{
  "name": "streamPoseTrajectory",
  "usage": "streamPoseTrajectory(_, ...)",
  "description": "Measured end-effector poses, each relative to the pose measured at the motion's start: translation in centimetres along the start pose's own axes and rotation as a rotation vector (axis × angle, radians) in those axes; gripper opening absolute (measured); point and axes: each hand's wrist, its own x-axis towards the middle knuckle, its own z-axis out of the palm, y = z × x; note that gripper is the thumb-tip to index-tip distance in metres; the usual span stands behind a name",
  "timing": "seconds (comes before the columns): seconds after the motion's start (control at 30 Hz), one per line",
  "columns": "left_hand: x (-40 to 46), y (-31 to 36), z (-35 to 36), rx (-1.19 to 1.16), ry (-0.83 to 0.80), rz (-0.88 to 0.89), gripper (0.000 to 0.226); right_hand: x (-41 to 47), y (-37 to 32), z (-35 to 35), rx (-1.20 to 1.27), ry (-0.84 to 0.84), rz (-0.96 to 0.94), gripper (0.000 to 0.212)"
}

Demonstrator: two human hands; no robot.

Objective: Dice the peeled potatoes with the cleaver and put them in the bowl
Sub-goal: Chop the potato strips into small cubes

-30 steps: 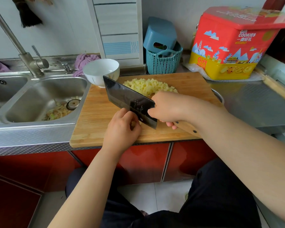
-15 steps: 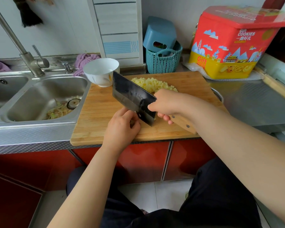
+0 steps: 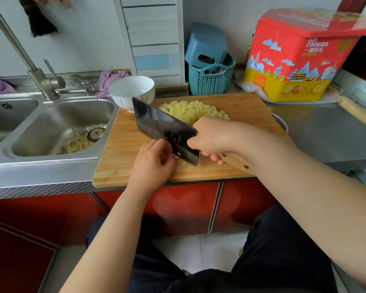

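Cleaver [image 3: 165, 129] is held by its wooden handle in the right hand [image 3: 212, 135], fingers wrapped round it; since the earlier frame the blade has been lowered again toward the cutting board [image 3: 123, 149]. Potato is pinned just left of the blade under the curled fingers of the left hand [image 3: 151, 161], mostly hidden by them. Beyond the grip, the diced potato pile [image 3: 190, 111] is seen; the white bowl [image 3: 131, 92] stands beyond-left, the sink [image 3: 57, 127] further left.
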Motion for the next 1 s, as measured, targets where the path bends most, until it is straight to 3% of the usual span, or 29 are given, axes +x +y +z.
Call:
streamPoseTrajectory(0.4,0.2,-0.2,0.1,0.066,-0.001,-0.05,0.009,1.5,-1.2,1.0,-0.177,-0.028,0.027,0.02)
streamPoseTrajectory(0.7,-0.2,0.2,0.0,0.133,0.006,-0.071,0.003,3.1,-0.1,0.1,0.125,0.035,0.015,0.023)
streamPoseTrajectory(0.8,-0.2,0.7,0.1,0.142,0.058,-0.054,0.01,2.9,1.3,-0.8,0.212,0.06,-0.006,0.023)
streamPoseTrajectory(0.9,-0.3,0.8,0.4,0.188,0.113,0.114,0.032,2.5,2.4,-1.3,0.344,0.079,-0.026,0.014)
streamPoseTrajectory(1.0,0.0,0.9,0.9,0.326,0.059,0.248,0.046,2.2,3.3,-1.3,0.493,0.086,-0.016,0.013)
